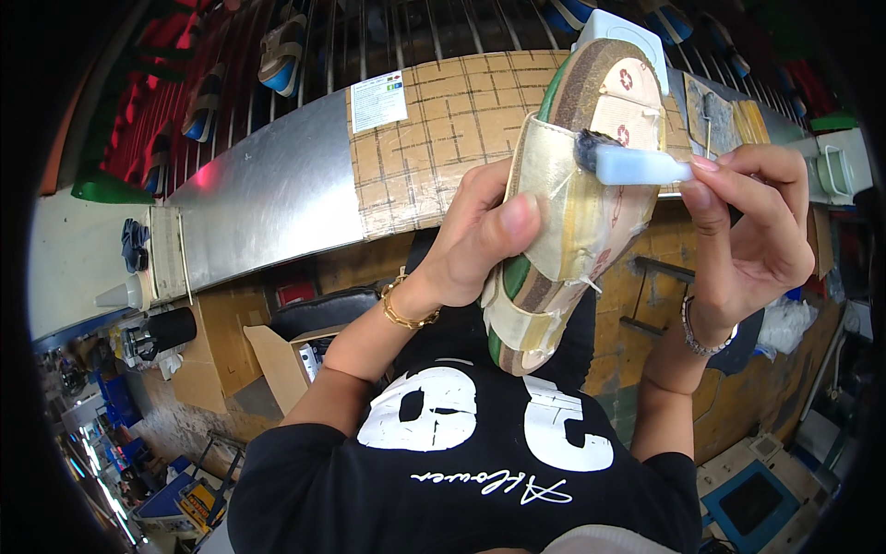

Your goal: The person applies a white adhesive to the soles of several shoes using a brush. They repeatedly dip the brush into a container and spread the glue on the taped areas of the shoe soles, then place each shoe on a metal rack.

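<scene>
My left hand (484, 231) is closed around the side of a sandal upper (558, 208), its thumb pressing on the pale gold strap. The sandal is held up on a slant, with its underside facing me; the sole shows brown and green edges and a pale pink patch with printed marks. Whitish film or glue lies along the turned-under straps. Between the fingertips of my right hand (752, 217) is the light blue handle of a brush (641, 166). Its dark bristles touch the sandal at the upper edge of the wide strap.
Brown cardboard (434, 138) covers part of a metal bench (263, 198). Behind the sandal stands a white container (628, 37). Several blue-soled sandals (281, 55) rest on a rack of bars beyond. A stained board (715, 106) lies right; an open carton (281, 365) stands lower left.
</scene>
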A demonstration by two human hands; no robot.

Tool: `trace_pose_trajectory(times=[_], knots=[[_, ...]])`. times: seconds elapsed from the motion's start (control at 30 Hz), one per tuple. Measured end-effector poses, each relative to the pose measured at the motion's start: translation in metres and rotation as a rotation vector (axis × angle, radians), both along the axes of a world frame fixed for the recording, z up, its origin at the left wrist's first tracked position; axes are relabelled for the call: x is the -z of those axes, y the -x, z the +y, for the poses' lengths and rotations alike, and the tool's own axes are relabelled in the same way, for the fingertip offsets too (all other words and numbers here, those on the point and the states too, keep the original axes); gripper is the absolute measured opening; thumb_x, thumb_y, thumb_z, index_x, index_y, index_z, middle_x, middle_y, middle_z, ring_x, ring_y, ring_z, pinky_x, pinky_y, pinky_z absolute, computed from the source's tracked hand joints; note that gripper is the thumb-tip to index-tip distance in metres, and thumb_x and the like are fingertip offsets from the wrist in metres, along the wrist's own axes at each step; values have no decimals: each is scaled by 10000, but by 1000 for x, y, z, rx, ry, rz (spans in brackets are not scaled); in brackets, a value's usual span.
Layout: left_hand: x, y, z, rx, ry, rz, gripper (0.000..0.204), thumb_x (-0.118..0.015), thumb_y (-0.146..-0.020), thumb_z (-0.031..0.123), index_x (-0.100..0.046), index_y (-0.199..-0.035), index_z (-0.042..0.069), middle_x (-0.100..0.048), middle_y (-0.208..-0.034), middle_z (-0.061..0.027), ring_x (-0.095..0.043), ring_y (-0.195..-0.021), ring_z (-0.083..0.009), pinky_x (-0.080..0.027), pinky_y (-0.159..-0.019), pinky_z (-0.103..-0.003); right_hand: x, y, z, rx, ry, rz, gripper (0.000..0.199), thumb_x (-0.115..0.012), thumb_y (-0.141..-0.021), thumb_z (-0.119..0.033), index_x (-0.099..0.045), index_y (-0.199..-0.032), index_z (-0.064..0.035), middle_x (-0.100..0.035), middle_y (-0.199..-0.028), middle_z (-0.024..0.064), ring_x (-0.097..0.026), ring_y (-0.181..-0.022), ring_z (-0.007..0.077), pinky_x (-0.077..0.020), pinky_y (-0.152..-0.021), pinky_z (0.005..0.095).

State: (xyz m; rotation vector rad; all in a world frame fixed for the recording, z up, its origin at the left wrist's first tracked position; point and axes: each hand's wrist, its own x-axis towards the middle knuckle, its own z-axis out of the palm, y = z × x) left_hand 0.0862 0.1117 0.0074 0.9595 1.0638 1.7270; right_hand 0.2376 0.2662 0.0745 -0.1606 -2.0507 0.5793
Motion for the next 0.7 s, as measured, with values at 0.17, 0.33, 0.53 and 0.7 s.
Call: trace_pose_trajectory(times=[0.17,0.33,0.53,0.7], knots=[[-4,-1,0,-9,23,19,868,-493,-894,705,-589,-1225,-91,-686,-1064,-154,-649,-967,-178,-522,-824,-305,-2,-2,4,-53,-8,-26,215,-778,-726,65,-753,-932,9,-607,-938,104,-537,-835,170,-416,-758,268],[-9,0,1,-24,46,40,893,-444,-901,725,-594,-1227,-93,-704,-1042,-168,-672,-955,-200,-527,-821,-310,-3,-7,6,-148,17,-91,219,-795,-709,34,-759,-922,-6,-599,-939,105,-530,-818,162,-395,-720,260],[-14,1,3,38,35,-24,883,-372,-937,719,-525,-1309,-67,-691,-1100,-178,-682,-992,-210,-545,-848,-319,-8,-9,7,-182,2,-150,256,-816,-653,0,-772,-903,-30,-600,-937,108,-532,-803,175,-389,-701,272],[-19,-2,3,79,38,-131,875,-310,-970,711,-455,-1391,-42,-673,-1164,-185,-685,-1032,-214,-560,-876,-326,-8,-10,4,-141,-49,-142,277,-828,-604,-18,-783,-876,-48,-608,-924,103,-533,-805,188,-388,-707,285]])
